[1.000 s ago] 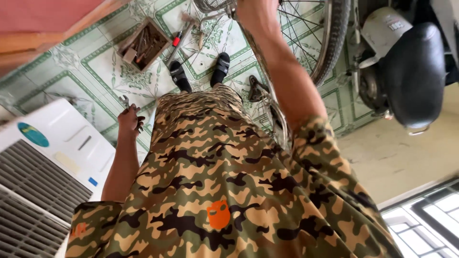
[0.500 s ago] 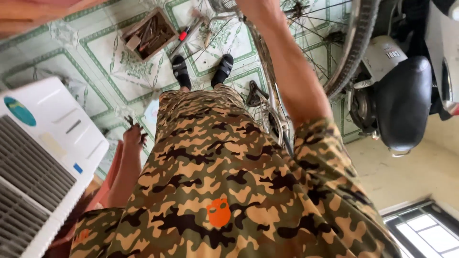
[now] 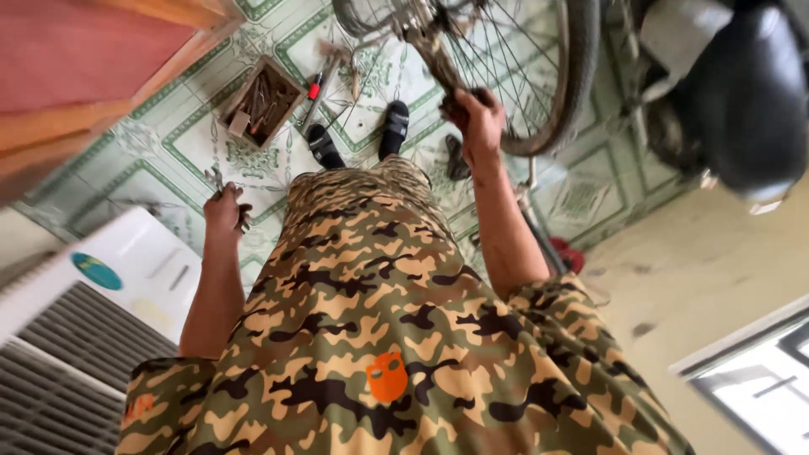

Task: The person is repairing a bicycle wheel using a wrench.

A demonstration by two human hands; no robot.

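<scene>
Bicycle frame [image 3: 434,55], a rusty metal bar, runs from the top centre of the frame down to the right hand [image 3: 476,118], which is clenched around its lower end, just left of the spoked wheel [image 3: 539,76].

Nearest the camera, a camouflage shirt [image 3: 379,337] with a small orange patch fills the lower middle of the frame, both bare forearms reaching out of its short sleeves. At lower left sits a white appliance [image 3: 93,312] with a dark ribbed grille. Just above it, at centre left, the left hand [image 3: 226,211] is closed around a small metal tool [image 3: 217,179]; its exact kind is too blurred to tell.

Beyond the shirt, two feet in black sandals [image 3: 358,135] stand on the green-patterned tiled floor [image 3: 194,143]. Farther up, a wooden box [image 3: 263,101] of metal tools lies on the tiles at upper left, with a red-handled screwdriver [image 3: 313,93] just right of it. A dark motorbike seat [image 3: 742,93] fills the upper right.
</scene>
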